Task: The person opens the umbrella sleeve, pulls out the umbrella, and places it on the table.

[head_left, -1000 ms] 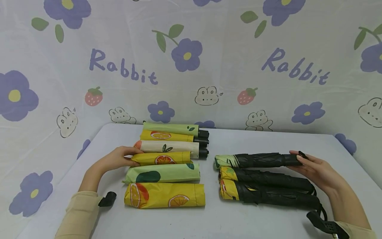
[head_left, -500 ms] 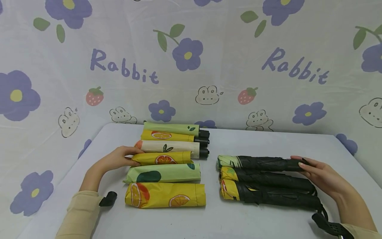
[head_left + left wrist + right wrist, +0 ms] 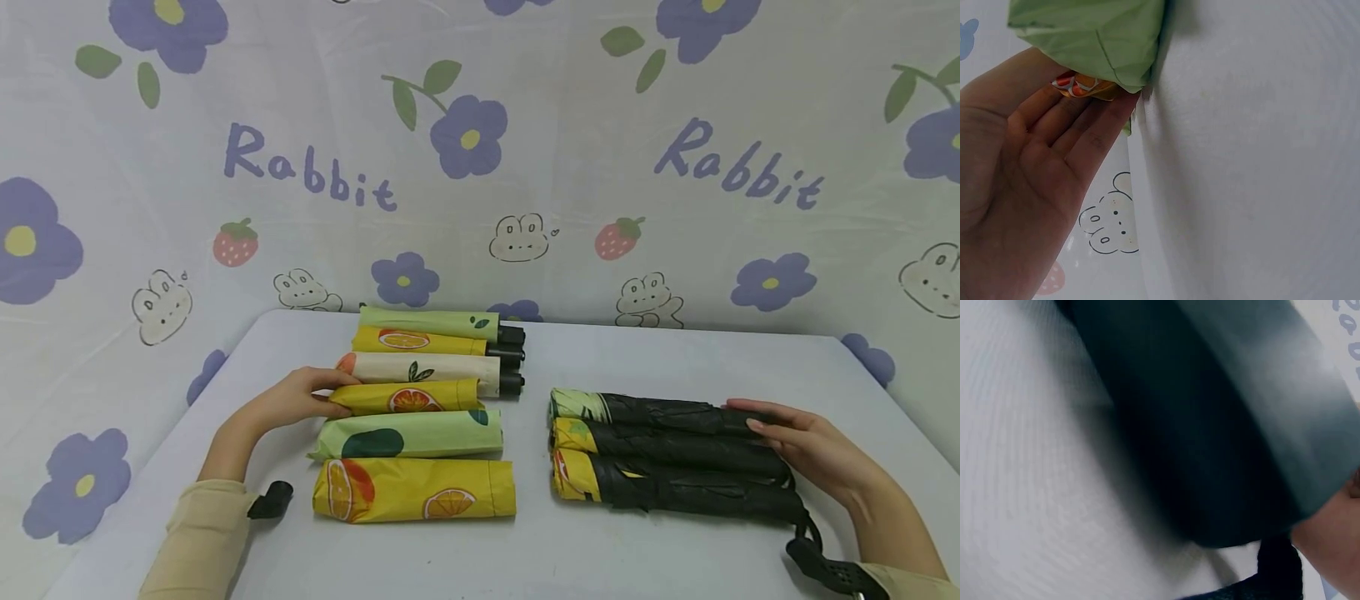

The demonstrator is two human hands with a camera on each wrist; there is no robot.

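My left hand [image 3: 288, 398] pinches the left end of the small yellow sleeve [image 3: 412, 398], orange slice printed on it, thumb on the near side, fingers on the far side. It lies on the tabletop [image 3: 450, 562], fourth from the back in the left row, between the cream-sleeved umbrella [image 3: 457, 367] and the light green sleeve [image 3: 435, 433].

My right hand [image 3: 817, 446] grips the right end of the green-tipped umbrella [image 3: 660, 410], fingers and thumb to either side of it — mostly black, lying farthest back in the right row. The right wrist view is dark and blurred, so how firmly my fingers press is hard to say.

Just in front of that umbrella, two more lie roughly parallel: the upper yellow-tipped umbrella [image 3: 675, 450], then the lower yellow-tipped umbrella [image 3: 697, 493], a black cord loop [image 3: 812, 529] at its right end.

Rest of the left row: green-sleeved umbrella [image 3: 420, 322] at the very back, yellow-sleeved umbrella [image 3: 450, 342] next — black handles pointing right, same as the cream one. Nearest me, the large yellow sleeve [image 3: 420, 493]. Behind it all, a white backdrop [image 3: 555, 167] with purple flowers, bunnies, strawberries and "Rabbit" lettering.
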